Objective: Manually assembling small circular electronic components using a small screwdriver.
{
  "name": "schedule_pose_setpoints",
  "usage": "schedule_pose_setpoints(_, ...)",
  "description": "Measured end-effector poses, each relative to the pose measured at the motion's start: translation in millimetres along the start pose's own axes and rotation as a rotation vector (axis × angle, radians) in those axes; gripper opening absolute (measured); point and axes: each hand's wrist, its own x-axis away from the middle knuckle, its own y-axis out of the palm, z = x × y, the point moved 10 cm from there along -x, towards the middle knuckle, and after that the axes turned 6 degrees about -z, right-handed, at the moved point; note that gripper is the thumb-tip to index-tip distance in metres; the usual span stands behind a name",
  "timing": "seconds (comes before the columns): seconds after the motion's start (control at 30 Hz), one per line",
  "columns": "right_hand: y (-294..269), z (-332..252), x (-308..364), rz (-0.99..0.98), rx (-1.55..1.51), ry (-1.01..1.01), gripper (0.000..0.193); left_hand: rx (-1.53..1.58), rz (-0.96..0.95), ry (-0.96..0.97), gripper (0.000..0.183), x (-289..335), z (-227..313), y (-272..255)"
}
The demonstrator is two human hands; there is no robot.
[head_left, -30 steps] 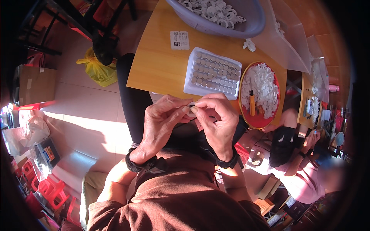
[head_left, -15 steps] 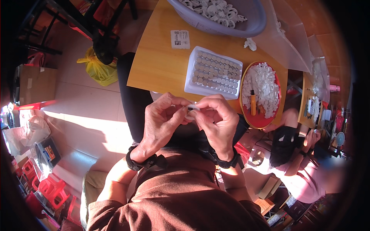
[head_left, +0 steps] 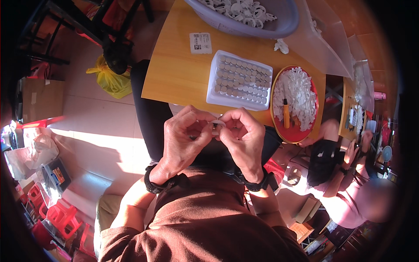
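1. White piece (head_left: pixel 217 122), small, dark-centred: sitting between both hands, above the lap (head_left: pixel 214 153), just off the near edge of the table (head_left: pixel 170 78).
2. Left hand (head_left: pixel 185 135): pinching the piece's left side, thumb against fingers.
3. Right hand (head_left: pixel 242 137): pinching its right side likewise.
4. Risk: a loosening pinch could be dropping the piece lapward; uneven thumb pressure could be bending it.
5. Direction: dark middle seemingly facing up toward the person; fingers are covering the edges, long axis uncertain.
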Motion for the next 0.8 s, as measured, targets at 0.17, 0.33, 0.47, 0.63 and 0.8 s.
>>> schedule_pose_setpoints(0.17, -1, 1, 1, 0.004, -0.069, 0.035, 0.008, -0.079, -0.017, 0.057, 0.013, -2, 4, 1)
schedule_pose_setpoints(0.33, 0, 2, 0, 0.001, -0.038, 0.022, 0.009, -0.045, -0.027, 0.048, 0.011, -3, -2, 2)
schedule_pose_setpoints(0.47, 2, 3, 0, 0.003, -0.031, 0.043, 0.008, -0.101, -0.006, 0.079, 0.008, -3, 2, 1)
schedule_pose_setpoints(0.63, 0, -4, 1, 0.028, 0.006, -0.005, 0.008, -0.237, -0.019, 0.132, 0.010, -2, 12, 2)
schedule_pose_setpoints(0.8, 0, -1, 2, 0.032, -0.021, 0.009, 0.009, 0.038, -0.076, -0.030, 0.012, -3, 0, 4)
